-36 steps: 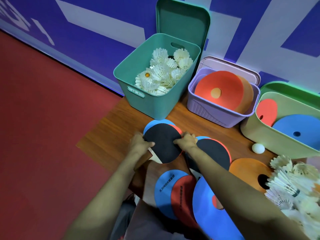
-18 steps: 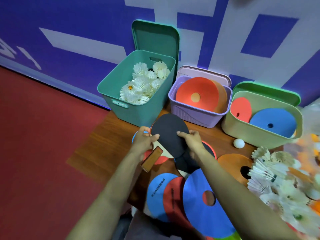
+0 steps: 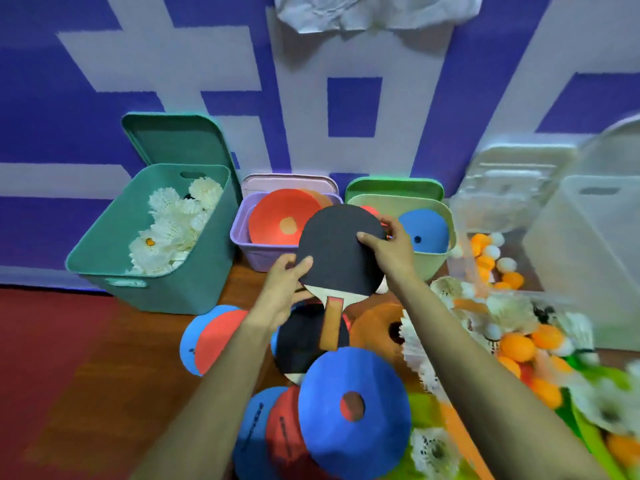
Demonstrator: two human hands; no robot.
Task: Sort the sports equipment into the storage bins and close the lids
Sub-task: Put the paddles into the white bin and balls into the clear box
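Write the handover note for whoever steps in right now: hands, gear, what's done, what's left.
Hands: left hand and right hand both grip the black-faced table tennis paddle by its blade edges, raised in front of the purple bin and green bin.
Done: shuttlecocks in the teal bin; discs in the purple and green bins; some balls in the blurred clear bin.
Left: bin this paddle, then the loose paddles, loose discs, loose shuttlecocks and orange balls. Close every lid; all are open.

view: head-worn | faces: forward, down | range: close to teal bin (image 3: 166, 282)
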